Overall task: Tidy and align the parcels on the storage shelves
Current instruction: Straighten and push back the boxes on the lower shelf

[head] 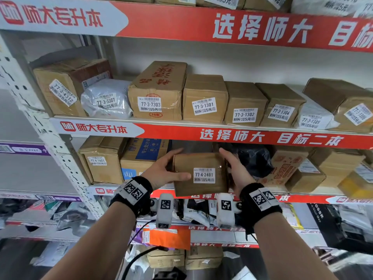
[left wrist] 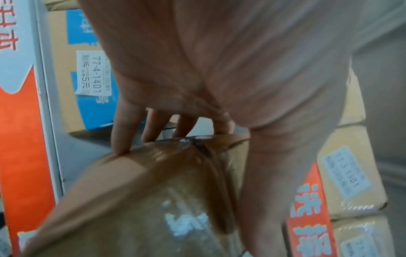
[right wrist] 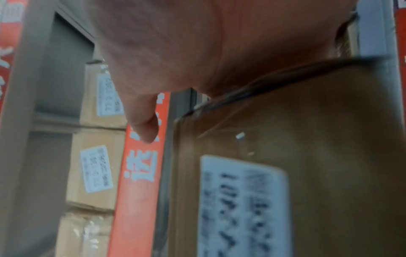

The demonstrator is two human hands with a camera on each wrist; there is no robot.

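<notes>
A small brown cardboard box (head: pixel 199 172) with a white label reading 77-4-2401 is held between both hands in front of the second shelf from the middle. My left hand (head: pixel 169 168) grips its left front corner, thumb across the front face and fingers over the far edge (left wrist: pixel 119 139). My right hand (head: pixel 232 168) presses flat against the right side, fingers straight. The left wrist view shows the taped box (left wrist: pixel 153 200) under the left palm (left wrist: pixel 197 69). In the right wrist view the box (right wrist: pixel 329 130) sits under the right palm (right wrist: pixel 197 43), its label blurred.
Left of the held box stand a blue-printed carton (head: pixel 141 156) and box 77-4-1401 (head: pixel 101 160). A black bag (head: pixel 252 158) and a red-printed carton (head: pixel 282 168) lie to its right. The shelf above carries a row of labelled parcels (head: pixel 203 100) behind a red edge strip (head: pixel 262 136).
</notes>
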